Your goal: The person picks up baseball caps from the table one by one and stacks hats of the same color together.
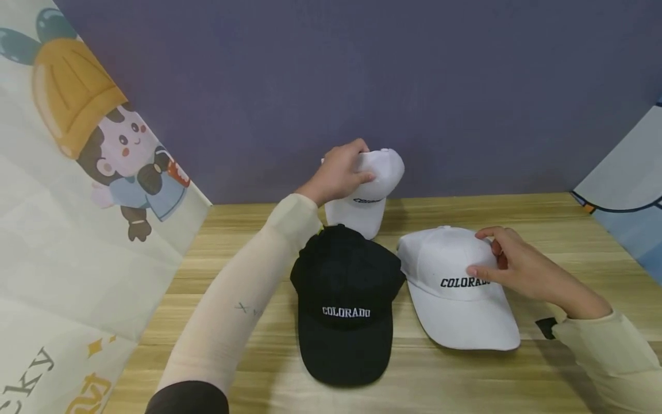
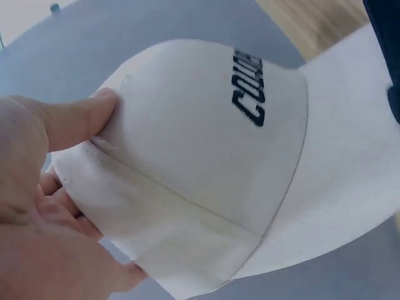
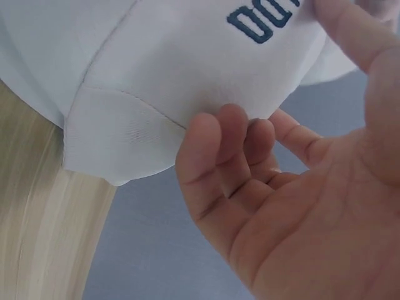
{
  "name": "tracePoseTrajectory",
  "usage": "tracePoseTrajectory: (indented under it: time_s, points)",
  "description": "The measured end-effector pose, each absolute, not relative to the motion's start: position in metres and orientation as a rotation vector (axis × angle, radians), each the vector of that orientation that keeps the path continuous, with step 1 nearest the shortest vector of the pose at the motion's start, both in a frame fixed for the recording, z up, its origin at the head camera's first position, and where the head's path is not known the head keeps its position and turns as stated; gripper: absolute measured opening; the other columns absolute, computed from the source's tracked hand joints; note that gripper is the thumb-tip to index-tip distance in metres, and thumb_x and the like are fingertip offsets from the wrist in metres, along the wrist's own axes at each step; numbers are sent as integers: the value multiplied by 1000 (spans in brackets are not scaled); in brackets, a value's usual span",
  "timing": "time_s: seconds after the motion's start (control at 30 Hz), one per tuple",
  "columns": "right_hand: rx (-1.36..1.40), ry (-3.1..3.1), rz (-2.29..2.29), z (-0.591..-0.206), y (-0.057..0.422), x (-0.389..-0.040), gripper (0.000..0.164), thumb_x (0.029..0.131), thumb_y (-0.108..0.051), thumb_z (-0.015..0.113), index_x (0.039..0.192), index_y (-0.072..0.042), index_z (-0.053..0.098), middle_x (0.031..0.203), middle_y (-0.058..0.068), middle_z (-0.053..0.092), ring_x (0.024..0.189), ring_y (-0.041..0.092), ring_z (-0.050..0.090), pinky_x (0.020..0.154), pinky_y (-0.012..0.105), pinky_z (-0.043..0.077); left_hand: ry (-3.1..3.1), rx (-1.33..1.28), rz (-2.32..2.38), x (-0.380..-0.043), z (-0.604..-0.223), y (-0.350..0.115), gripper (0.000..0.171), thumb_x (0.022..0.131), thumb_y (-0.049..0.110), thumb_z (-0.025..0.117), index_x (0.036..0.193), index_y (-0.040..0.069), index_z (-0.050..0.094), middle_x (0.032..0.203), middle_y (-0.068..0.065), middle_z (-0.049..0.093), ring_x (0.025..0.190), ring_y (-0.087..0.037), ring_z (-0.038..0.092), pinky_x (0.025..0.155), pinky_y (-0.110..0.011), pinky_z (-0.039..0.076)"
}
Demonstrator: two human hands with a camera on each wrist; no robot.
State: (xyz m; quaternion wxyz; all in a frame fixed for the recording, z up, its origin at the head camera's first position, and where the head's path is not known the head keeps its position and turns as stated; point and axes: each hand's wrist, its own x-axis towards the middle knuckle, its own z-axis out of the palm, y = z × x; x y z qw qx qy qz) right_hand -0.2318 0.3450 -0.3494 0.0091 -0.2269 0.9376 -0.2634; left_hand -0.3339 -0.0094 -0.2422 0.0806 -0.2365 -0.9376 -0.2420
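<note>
Near the back wall, my left hand (image 1: 341, 172) grips the crown of a white cap (image 1: 387, 168), thumb on one side. Its brim tilts down behind a black cap (image 1: 345, 282), which sits brim forward with white COLORADO lettering. In the left wrist view, the thumb presses the white crown and the other fingers go behind it. On the right, a second white cap (image 1: 439, 253) lies brim forward on the table. My right hand (image 1: 522, 267) holds its crown's side, thumb beside the dark lettering; in the right wrist view, curled fingers (image 3: 200, 147) touch the fabric.
The caps are on a wood-grain table (image 1: 248, 339). A dark blue-grey wall (image 1: 258, 103) rises behind it. A pale panel with a cartoon figure (image 1: 129, 138) borders the left side, and another printed panel (image 1: 628, 167) the right. The black cap touches the right-hand white cap.
</note>
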Motion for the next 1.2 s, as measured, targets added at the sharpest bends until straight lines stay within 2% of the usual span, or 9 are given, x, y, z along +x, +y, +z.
tracePoseTrajectory:
  time_s: [0.1,0.2,0.4,0.77,1.0,1.1,1.2]
  points:
    - [-714,2925,-824,-349,346,-234,72,79,-48,65,130,-10,33,91,9,37,75,18,39,59,30,37,-2727,-770,-641,-325,-234,0,36,84,41,61,110,20,47,102,9,52,93,-8,46,87,-28,25]
    - [-719,2922,-830,-348,346,-236,72,79,-47,65,130,-9,33,91,9,37,75,18,39,58,30,37,-2626,-823,-664,-319,-228,7,33,84,39,62,105,20,46,99,10,53,91,-6,47,88,-27,24]
    - [-742,2931,-823,-350,348,-239,71,80,-47,65,131,-9,33,91,9,37,73,18,39,58,30,37,-2432,-914,-877,-306,-216,20,29,82,31,66,99,17,47,101,7,56,93,-5,51,82,-22,32]
    - [-751,2910,-834,-349,350,-242,71,80,-45,65,132,-10,32,92,9,38,74,19,40,58,30,37,-2302,-1064,-1153,-273,-191,33,28,81,23,68,97,12,48,103,3,56,95,-6,52,80,-23,38]
    - [-833,2887,-928,-345,361,-243,53,86,-32,62,128,-11,37,93,7,40,74,15,46,61,29,40,-2286,-1139,-1289,-232,-167,39,24,80,12,67,95,7,48,97,-2,55,92,-10,50,82,-22,36]
    - [-794,2930,-958,-340,367,-244,45,88,-29,60,124,-10,42,94,6,44,75,14,48,60,29,40,-2285,-1183,-1332,-222,-164,40,23,81,11,67,94,6,49,94,-3,54,90,-10,49,82,-22,36]
    - [-705,3003,-983,-334,372,-245,38,91,-29,56,123,-10,45,99,5,50,82,11,48,64,26,41,-2275,-1224,-1385,-217,-163,41,22,81,11,66,93,6,49,92,-3,53,89,-11,48,82,-23,36]
